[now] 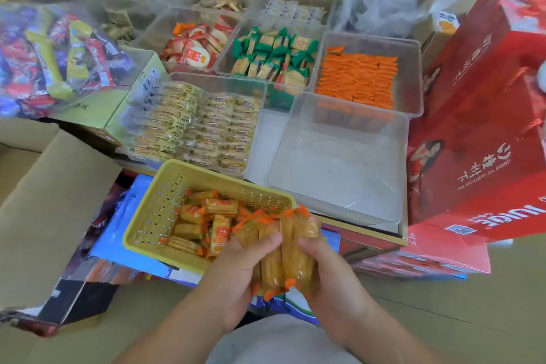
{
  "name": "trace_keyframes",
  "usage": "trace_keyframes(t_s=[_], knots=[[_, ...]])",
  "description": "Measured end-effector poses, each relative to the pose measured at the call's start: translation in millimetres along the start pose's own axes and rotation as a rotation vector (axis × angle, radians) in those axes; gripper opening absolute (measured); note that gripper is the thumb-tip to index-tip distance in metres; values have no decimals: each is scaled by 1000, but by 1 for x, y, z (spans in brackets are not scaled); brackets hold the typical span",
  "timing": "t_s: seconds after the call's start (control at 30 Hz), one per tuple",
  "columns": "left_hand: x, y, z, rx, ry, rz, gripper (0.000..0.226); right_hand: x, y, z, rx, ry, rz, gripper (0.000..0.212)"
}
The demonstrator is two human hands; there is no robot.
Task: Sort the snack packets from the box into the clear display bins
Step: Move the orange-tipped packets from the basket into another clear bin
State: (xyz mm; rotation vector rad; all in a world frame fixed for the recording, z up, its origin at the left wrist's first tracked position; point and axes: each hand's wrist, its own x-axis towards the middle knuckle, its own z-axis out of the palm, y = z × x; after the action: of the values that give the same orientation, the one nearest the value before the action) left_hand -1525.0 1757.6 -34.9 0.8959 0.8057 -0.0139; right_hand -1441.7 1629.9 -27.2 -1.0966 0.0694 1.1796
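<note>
Head view, lower centre of the frame: I hold a bundle of snack packets (pixel 285 248) between both hands, left hand (pixel 240 264) and right hand (pixel 326 267) curled round it from either side, squeezing the packets into one aligned stack, I judge, for tidy placing. The bundle hovers over the near right corner of the yellow basket (pixel 149 213), where more packets lie loose. The empty clear bin (pixel 334 177) just beyond, centre right, looks like their likely destination.
</note>
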Motion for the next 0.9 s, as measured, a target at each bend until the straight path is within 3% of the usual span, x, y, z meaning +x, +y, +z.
trace_keyframes(t_s=[0.13, 0.3, 0.43, 0.57, 0.7, 0.83, 0.9], knots=[[13, -3, 5, 16, 25, -3, 65, -1, 1, 6, 38, 41, 47, 54], [27, 4, 17, 100, 104, 29, 34, -1, -10, 9, 123, 72, -13, 60], [34, 15, 23, 286, 143, 85, 44, 0, -18, 7, 150, 60, -38, 56], [49, 18, 32, 194, 132, 67, 50, 15, -24, -6, 95, 53, 1, 61], [74, 12, 52, 118, 205, -51, 39, 31, -38, -27, -32, 23, 80, 61], [83, 5, 68, 151, 255, 57, 91, 42, -56, -51, -134, -63, 193, 66], [92, -3, 74, 113, 305, 89, 98, 54, -65, -58, -152, -60, 254, 64]])
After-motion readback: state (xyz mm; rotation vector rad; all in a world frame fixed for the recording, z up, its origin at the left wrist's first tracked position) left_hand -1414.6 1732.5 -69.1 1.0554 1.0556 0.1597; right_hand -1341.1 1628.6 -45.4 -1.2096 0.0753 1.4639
